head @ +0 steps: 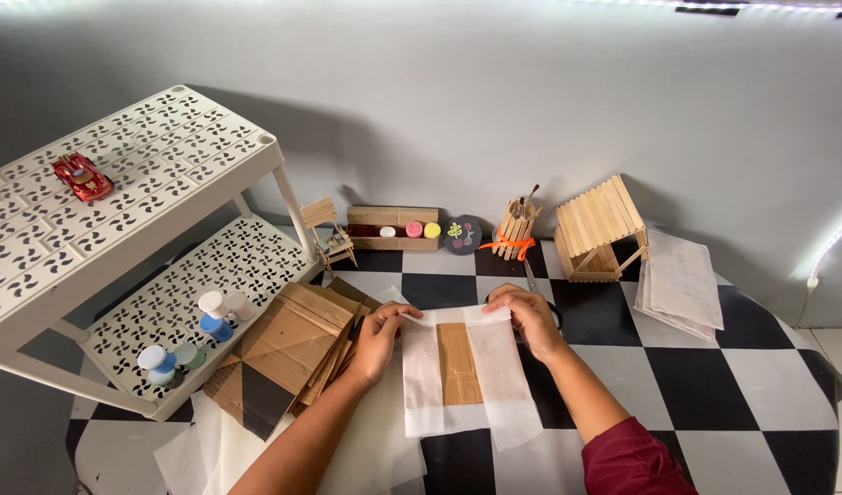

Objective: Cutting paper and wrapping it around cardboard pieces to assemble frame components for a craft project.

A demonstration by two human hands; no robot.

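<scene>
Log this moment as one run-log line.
left hand: pinching white sheet top edge | right hand: same edge | under sheet: cardboard strip | beside: cardboard stack

Both forearms reach up from the lower frame; left hand [381,337] and right hand [528,319] rest mid-frame, fingers curled and pinching.

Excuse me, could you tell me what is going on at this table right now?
A person is pressing both hands on a sheet of thin white paper laid over a brown cardboard strip on the checkered table. The left hand and the right hand each hold the sheet's top edge. A stack of cardboard pieces lies to the left, a stick house behind.
</scene>
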